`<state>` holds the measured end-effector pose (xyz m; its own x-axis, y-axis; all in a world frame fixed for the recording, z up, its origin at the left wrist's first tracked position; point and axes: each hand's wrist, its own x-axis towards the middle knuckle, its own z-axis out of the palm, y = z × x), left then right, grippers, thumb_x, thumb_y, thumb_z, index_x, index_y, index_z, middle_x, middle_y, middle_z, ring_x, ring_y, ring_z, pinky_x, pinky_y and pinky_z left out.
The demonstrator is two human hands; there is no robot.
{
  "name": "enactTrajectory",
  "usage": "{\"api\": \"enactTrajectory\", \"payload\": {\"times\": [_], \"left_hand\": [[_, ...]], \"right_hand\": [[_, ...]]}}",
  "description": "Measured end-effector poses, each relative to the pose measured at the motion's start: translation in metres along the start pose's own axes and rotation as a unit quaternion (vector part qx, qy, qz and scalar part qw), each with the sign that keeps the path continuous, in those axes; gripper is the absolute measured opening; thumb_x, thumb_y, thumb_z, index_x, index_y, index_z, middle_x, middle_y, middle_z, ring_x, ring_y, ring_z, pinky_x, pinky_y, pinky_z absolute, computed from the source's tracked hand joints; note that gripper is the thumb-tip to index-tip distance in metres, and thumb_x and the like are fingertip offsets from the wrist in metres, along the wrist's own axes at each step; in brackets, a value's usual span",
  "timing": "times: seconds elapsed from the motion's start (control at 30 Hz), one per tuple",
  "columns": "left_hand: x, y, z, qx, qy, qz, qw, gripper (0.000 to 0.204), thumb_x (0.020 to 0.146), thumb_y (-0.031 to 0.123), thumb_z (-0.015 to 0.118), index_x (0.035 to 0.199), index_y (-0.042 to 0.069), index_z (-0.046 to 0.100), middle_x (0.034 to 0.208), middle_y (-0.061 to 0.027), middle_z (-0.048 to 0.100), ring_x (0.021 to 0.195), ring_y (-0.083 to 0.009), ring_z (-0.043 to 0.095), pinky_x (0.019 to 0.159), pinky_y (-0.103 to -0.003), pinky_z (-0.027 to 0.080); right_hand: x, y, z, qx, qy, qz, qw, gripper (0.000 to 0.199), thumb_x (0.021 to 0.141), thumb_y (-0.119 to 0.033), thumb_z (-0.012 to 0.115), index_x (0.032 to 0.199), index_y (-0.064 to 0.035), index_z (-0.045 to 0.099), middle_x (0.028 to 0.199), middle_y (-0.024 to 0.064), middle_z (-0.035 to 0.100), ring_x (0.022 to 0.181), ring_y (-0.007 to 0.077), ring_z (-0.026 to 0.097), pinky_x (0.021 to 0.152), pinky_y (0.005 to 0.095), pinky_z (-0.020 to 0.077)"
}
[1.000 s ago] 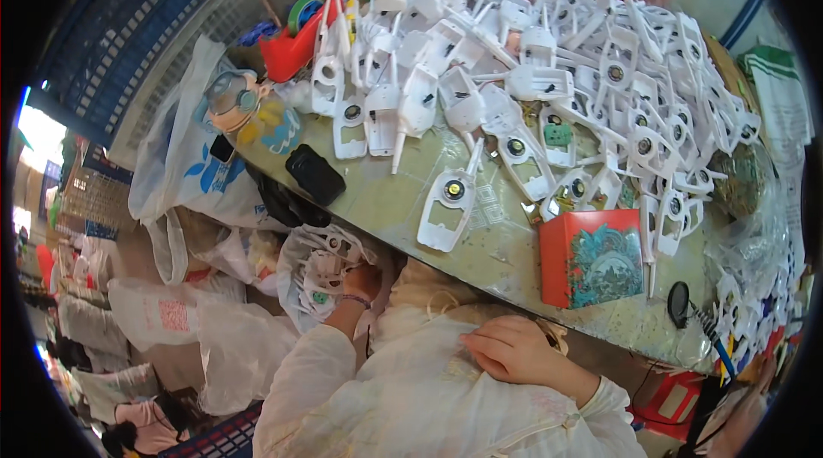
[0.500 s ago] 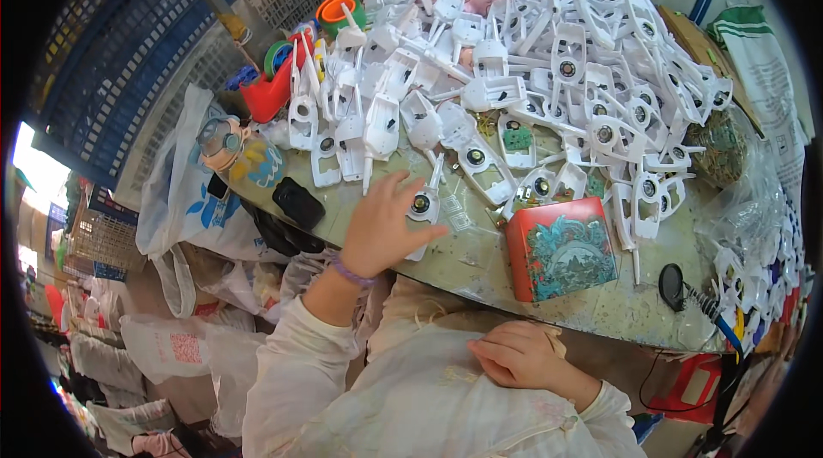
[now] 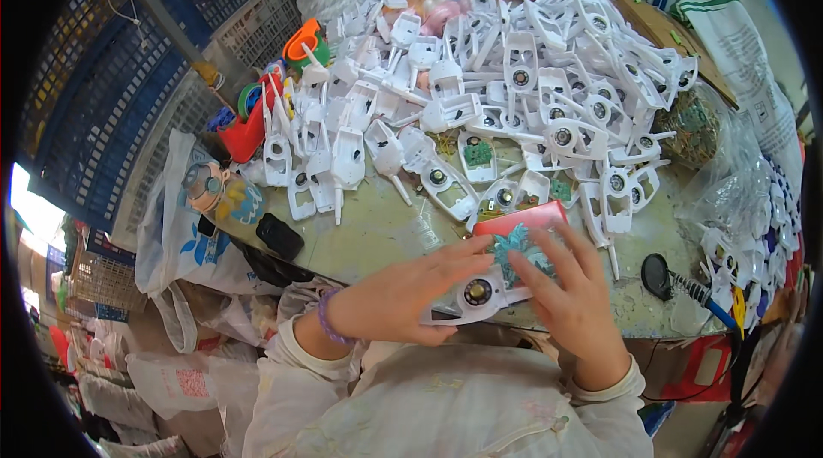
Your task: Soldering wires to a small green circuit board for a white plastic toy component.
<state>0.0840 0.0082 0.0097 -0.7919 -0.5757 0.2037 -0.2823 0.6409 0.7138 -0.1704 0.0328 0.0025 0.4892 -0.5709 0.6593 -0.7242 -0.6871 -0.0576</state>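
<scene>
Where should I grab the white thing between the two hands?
Probably by the broad left end of the white casing, coming from the left, with thumb and fingers across its long edges. That part is wider than the narrow stem pointing right, and clear of the round dark piece.

hands point(image 3: 396, 297) at white casing point(image 3: 477, 292) | red box point(image 3: 521, 218) behind | white parts point(image 3: 450, 111) heaped

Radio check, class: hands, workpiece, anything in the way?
Left hand holding white casing by wide end. Right hand at thin end, grip unclear. Red box close behind, possibly in the way.
</scene>
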Motion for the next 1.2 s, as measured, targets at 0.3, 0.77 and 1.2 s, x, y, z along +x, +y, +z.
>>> {"api": "enactTrajectory", "payload": {"times": [0.3, 0.77, 1.2], "left_hand": [[-0.004, -0.127, -0.049, 0.014, 0.367, -0.257, 0.894, 0.042, 0.082, 0.009, 0.065, 0.123, 0.008, 0.059, 0.127, -0.0122, 0.056, 0.114, -0.0274, 0.054, 0.099, -0.04, 0.041], [0.056, -0.156, -0.048, 0.102, 0.301, -0.087, 0.944, 0.021, 0.08, 0.004, 0.065, 0.101, 0.006, 0.067, 0.1, -0.0105, 0.067, 0.094, -0.0279, 0.064, 0.082, -0.035, 0.05], [0.036, -0.04, -0.048, -0.155, 0.542, 0.013, 0.826, 0.013, 0.085, 0.008, 0.072, 0.092, 0.001, 0.063, 0.083, 0.0013, 0.062, 0.072, -0.0028, 0.051, 0.064, -0.018, 0.041]], "right_hand": [[0.021, 0.055, 0.019, -0.064, -0.051, 0.135, 0.987, 0.029, 0.073, -0.003, 0.06, 0.101, -0.0065, 0.063, 0.078, 0.0079, 0.06, 0.073, 0.0258, 0.061, 0.061, 0.0377, 0.0483], [0.03, 0.057, 0.044, 0.006, -0.075, 0.147, 0.986, 0.038, 0.078, -0.013, 0.065, 0.114, -0.0019, 0.059, 0.096, 0.0124, 0.061, 0.093, 0.0299, 0.057, 0.083, 0.0407, 0.0463], [0.046, 0.018, 0.029, 0.184, 0.051, 0.148, 0.97, 0.044, 0.077, -0.015, 0.073, 0.117, -0.0039, 0.059, 0.106, 0.0141, 0.063, 0.096, 0.0332, 0.061, 0.079, 0.0393, 0.0506]]}}
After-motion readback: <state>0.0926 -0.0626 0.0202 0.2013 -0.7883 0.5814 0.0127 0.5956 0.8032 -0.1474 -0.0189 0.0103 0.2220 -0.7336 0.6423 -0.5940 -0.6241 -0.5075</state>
